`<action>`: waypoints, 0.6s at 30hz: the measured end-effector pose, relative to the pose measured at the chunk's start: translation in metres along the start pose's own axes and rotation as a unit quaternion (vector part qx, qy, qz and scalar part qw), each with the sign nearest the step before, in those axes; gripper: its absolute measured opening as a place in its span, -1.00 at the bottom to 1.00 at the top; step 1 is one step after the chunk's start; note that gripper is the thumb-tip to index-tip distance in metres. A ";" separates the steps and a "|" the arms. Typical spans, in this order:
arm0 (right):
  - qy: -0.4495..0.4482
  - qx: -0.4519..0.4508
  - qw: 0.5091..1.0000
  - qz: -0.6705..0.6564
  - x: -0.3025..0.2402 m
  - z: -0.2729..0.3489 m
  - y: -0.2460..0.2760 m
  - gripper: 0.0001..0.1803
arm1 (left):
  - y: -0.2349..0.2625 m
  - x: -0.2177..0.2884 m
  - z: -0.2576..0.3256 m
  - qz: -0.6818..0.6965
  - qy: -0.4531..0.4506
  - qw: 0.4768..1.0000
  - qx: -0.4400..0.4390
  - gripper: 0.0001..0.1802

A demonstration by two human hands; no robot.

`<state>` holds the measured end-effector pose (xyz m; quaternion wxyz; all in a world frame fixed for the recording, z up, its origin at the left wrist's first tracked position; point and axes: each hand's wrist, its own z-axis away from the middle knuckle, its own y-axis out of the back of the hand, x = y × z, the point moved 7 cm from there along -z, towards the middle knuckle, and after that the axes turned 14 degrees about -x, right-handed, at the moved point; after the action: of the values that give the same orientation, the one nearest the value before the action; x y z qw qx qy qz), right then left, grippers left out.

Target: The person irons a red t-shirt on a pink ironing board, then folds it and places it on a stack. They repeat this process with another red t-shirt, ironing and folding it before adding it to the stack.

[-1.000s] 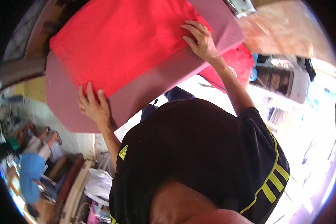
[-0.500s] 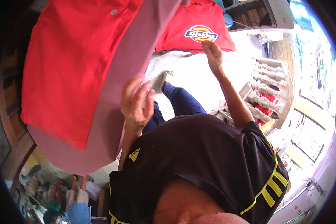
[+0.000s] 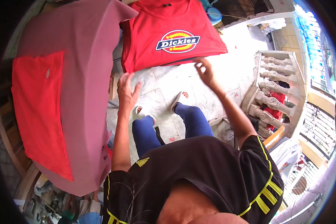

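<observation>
A red T-shirt [image 3: 145,48] with a round yellow, white and dark-blue print lies flat ahead of me, its front edge turned toward me. Dark material shows in a thin line under that edge. My left hand [image 3: 127,91] is just short of the shirt's near left corner, fingers spread, nothing in them and slightly blurred. At the near edge, right of the print, is my right hand [image 3: 207,74]. Its thumb and forefinger are bent with a gap between them. Whether a fingertip touches the cloth I cannot tell.
A mauve cloth-covered table [image 3: 87,112] stands at my left with a folded red garment [image 3: 41,112] on it. At right is a pale balustrade [image 3: 276,80] with red cloth behind it. A blue container [image 3: 214,15] sits beyond the shirt. Other people's legs [image 3: 89,207] show lower left.
My view has shifted toward the printed shirt, and the mauve table sits farther left. My left hand has come forward from beside the table to the shirt's corner. My right hand stays near the shirt's edge.
</observation>
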<state>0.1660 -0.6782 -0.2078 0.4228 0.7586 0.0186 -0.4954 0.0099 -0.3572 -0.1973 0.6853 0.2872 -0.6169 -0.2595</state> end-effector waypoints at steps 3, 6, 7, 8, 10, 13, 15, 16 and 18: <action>0.021 0.056 0.987 0.146 0.043 -0.045 0.070 -0.70 | -0.030 -0.081 -0.034 0.120 0.123 0.981 0.088 -0.28; -0.016 0.067 0.977 0.203 0.093 -0.074 0.104 -0.62 | -0.066 -0.162 -0.052 0.294 0.264 0.909 0.134 0.01; -0.039 0.062 0.969 0.237 0.117 -0.077 0.107 -0.58 | -0.074 -0.175 -0.060 0.337 0.279 0.889 0.137 -0.01; -0.073 0.049 0.952 0.292 0.140 -0.075 0.108 -0.51 | -0.082 -0.181 -0.072 0.385 0.250 0.880 0.125 -0.02; -0.143 0.014 0.905 0.400 0.182 -0.068 0.102 -0.34 | -0.103 -0.206 -0.082 0.491 0.203 0.841 0.103 -0.06; -0.213 -0.016 0.953 0.213 0.240 -0.037 0.086 -0.33 | -0.126 -0.235 -0.084 0.568 0.192 0.797 0.073 -0.19; -0.133 0.043 0.960 0.242 0.265 -0.020 0.072 -0.38 | -0.123 -0.240 -0.091 0.599 0.175 0.777 0.085 -0.22; -0.125 0.056 0.965 0.225 0.271 -0.015 0.067 -0.37 | -0.118 -0.235 -0.090 0.581 0.193 0.783 0.106 -0.22; -0.114 0.069 0.974 0.186 0.267 -0.012 0.059 -0.38 | -0.097 -0.225 -0.088 0.452 0.189 0.858 0.154 -0.19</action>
<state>0.3367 -0.8125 -0.3744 0.4532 0.7150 -0.2049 -0.4914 0.0735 -0.2592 -0.4295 0.7776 0.1220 -0.5696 0.2366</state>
